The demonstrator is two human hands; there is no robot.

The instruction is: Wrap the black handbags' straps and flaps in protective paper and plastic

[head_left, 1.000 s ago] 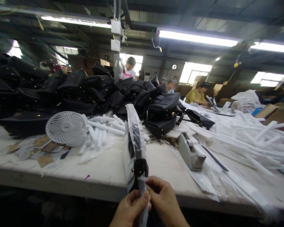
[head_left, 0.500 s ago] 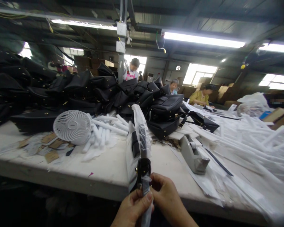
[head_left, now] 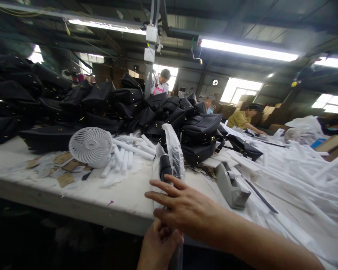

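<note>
My left hand [head_left: 159,245] is closed around the lower end of a black bag strap in a clear plastic sleeve [head_left: 173,157], which stands up over the table's front edge. My right hand [head_left: 183,206] is raised in front of the strap with its fingers stretched out to the left and nothing in them. It covers the strap's black clasp. The strap's upper part rises above my right hand's fingers.
A grey tape dispenser [head_left: 231,185] sits right of my hands. A small white fan [head_left: 90,146] and white paper rolls [head_left: 126,153] lie left. Black bags [head_left: 101,105] are piled behind. Wrapped white straps [head_left: 298,176] cover the table's right side. Other people work at the far end.
My right hand has let go of the strap's lower end, lifted and spread its fingers across the front of it. The view has shifted slightly left.
</note>
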